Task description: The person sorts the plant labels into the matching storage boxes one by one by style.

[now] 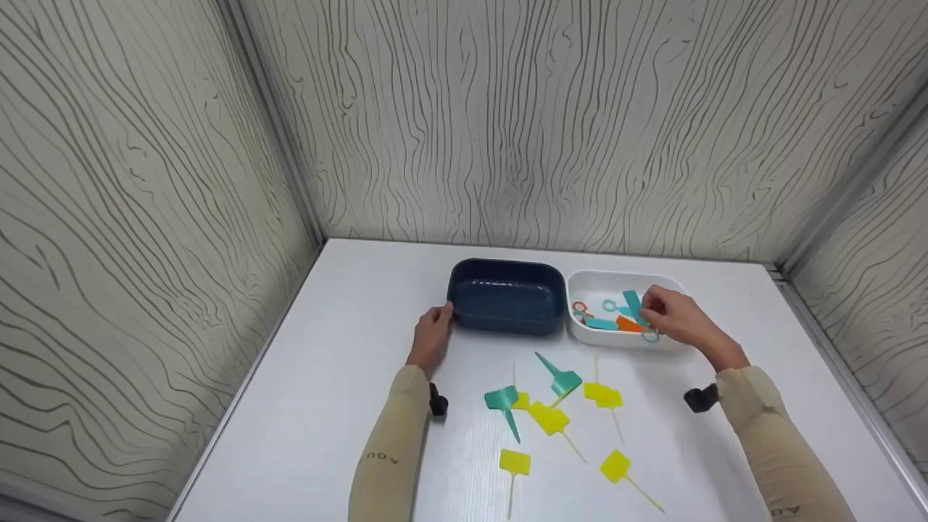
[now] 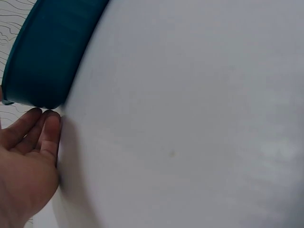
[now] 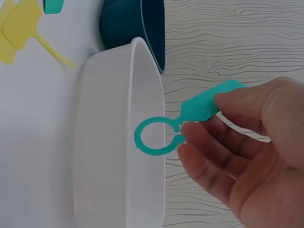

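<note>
My right hand [image 1: 678, 316] pinches a turquoise ring-ended plant tag [image 3: 204, 104] between thumb and fingers, its open loop pointing down over the white box [image 1: 609, 336]. Inside that box lie more turquoise tags [image 1: 602, 324] and orange tags [image 1: 628, 324]. At the left end of the dark blue box [image 1: 507, 324], my left hand [image 1: 433, 335] holds the rim, with fingertips against the outer wall in the left wrist view. The blue box's visible inside holds nothing.
In front of the boxes lie several yellow square plant labels [image 1: 515, 462] with thin stems, and two green T-shaped plant labels [image 1: 565, 381]. Both boxes stand side by side on the white table [image 1: 326, 406], before a wood-patterned wall [image 1: 507, 130].
</note>
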Available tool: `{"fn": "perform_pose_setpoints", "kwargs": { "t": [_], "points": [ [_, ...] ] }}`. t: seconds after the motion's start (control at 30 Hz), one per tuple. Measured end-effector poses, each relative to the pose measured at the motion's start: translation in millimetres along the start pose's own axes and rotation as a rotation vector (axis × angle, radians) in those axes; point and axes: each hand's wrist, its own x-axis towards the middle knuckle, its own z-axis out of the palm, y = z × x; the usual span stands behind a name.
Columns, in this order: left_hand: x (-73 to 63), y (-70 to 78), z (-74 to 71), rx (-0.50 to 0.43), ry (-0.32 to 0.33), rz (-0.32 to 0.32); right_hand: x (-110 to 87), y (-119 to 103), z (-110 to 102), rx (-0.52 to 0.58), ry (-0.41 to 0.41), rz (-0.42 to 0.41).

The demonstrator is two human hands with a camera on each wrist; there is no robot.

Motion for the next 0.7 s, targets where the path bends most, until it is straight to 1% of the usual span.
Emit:
{"fn": "perform_pose_setpoints", "kwargs": {
  "t": [0.13, 0.23, 0.43, 0.7],
  "points": [
    [-2.0, 0.6, -0.5, -0.010, -0.010, 0.003, 5.7, 3, 1, 0.049, 0.089, -0.025],
    [-2.7, 1.0, -0.4, -0.013, -0.011, 0.003, 10.5, 4, 3, 0.076, 0.135, -0.026],
    [-4.2, 1.3, -0.7, -0.001, -0.010, 0.001, 19.4, 6, 6, 0.134, 0.161, 0.019],
    [-1.7, 0.6, -1.8, 0.010, -0.016, -0.004, 28.3, 10, 8, 0.166, 0.168, 0.036]
  ]
}}
